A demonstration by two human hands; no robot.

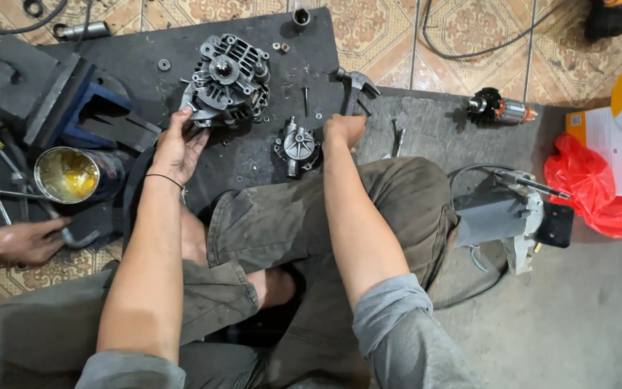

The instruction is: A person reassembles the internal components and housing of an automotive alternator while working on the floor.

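The alternator housing [226, 79], judged heavy, rigid cast metal with sharp ribs, lies on the black mat [311, 50] and is gripped at its lower rim by the left hand [178, 144], while the right hand [345, 130] is closed around a hammer [355, 88].

I sit on a floor of patterned beige tiles [469, 29] that meets bare grey concrete [584, 317], a black mat [138, 86] laid across it.

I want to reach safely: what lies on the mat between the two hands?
In the head view, a small round metal cover lies between the left hand and the right hand.
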